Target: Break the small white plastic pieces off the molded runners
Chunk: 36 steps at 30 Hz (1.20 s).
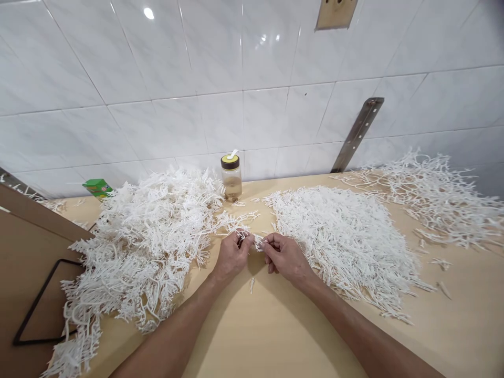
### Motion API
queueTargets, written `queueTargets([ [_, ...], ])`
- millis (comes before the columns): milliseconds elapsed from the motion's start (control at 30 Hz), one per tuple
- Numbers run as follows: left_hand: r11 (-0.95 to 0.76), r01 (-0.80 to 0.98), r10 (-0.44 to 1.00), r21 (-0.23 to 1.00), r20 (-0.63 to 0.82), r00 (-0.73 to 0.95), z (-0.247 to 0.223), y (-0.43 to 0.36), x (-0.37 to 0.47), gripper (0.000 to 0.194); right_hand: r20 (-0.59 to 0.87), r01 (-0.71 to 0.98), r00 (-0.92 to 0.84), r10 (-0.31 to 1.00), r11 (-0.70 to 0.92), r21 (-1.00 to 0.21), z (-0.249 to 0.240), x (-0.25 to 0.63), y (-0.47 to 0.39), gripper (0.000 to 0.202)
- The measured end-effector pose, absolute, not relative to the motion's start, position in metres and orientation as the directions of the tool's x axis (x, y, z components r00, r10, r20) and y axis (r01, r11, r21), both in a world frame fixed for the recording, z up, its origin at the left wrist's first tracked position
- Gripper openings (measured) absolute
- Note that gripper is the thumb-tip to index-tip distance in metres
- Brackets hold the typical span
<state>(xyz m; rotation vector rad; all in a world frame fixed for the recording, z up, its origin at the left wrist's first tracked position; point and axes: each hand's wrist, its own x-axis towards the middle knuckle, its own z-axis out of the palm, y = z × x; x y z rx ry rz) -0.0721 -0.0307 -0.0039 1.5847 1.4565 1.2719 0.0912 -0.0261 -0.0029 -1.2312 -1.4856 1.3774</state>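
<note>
My left hand (234, 252) is closed, its thumb and fingers pinching a thin white branched strand (258, 241). The other end of that strand lies at the pinched fingertips of my right hand (285, 257). To the left, a large tangled heap of white branched strands (157, 236) spreads over the table, with a few trailing toward my left hand. On the right, a flatter pile of shorter white pieces (342, 236) reaches close to my right hand. A small loose bit (252, 285) lies on the table below my hands.
A clear jar (232, 181) with a dark and yellow lid stands at the back. Behind the left heap sits a green box (96, 187). A brown panel (35, 262) with a black frame is at far left. More strands (444, 199) lie at far right, near a metal bracket (357, 134).
</note>
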Motion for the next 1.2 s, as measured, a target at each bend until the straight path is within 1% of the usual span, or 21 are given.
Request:
queueTargets([
  [100,-0.189,0.352,0.966,0.917,0.239,-0.103,-0.004,-0.028,-0.074,0.028,-0.061,0.181,-0.263,0.963,-0.013,-0.983,-0.005,0.09,-0.028,0.024],
  [200,-0.178,0.317,0.972,0.932,0.216,-0.091,-0.003,-0.025,-0.075,0.028,-0.024,0.202,-0.264,0.964,0.031,-0.979,-0.008,0.089,-0.029,0.026],
  [333,-0.16,0.237,0.986,0.958,0.168,-0.014,-0.003,-0.022,-0.077,0.03,-0.01,0.145,-0.252,0.968,0.028,-0.989,-0.01,0.091,-0.029,0.025],
  [467,-0.176,0.214,0.984,0.961,0.166,0.064,-0.002,-0.019,-0.08,0.026,0.004,0.108,-0.243,0.97,0.031,-0.994,-0.011,0.092,-0.029,0.025],
  [567,-0.159,0.211,0.986,0.965,0.145,0.081,-0.001,-0.019,-0.083,0.023,0.016,0.1,-0.24,0.971,0.041,-0.994,-0.011,0.092,-0.029,0.024],
  [767,-0.109,0.175,0.993,0.979,0.1,0.056,-0.002,-0.019,-0.081,0.026,0.006,0.077,-0.241,0.97,0.025,-0.997,-0.011,0.091,-0.029,0.026],
  [900,-0.135,0.206,0.991,0.969,0.134,0.02,-0.003,-0.019,-0.078,0.023,0.021,0.127,-0.272,0.962,0.057,-0.99,-0.012,0.092,-0.03,0.026],
  [1033,-0.159,0.255,0.987,0.954,0.16,0.019,-0.001,-0.022,-0.076,0.021,0.058,0.219,-0.301,0.952,0.128,-0.967,-0.015,0.093,-0.031,0.02],
  [1200,-0.188,0.267,0.982,0.945,0.19,0.019,-0.001,-0.025,-0.073,0.021,0.087,0.237,-0.322,0.943,0.17,-0.957,-0.015,0.093,-0.032,0.014],
])
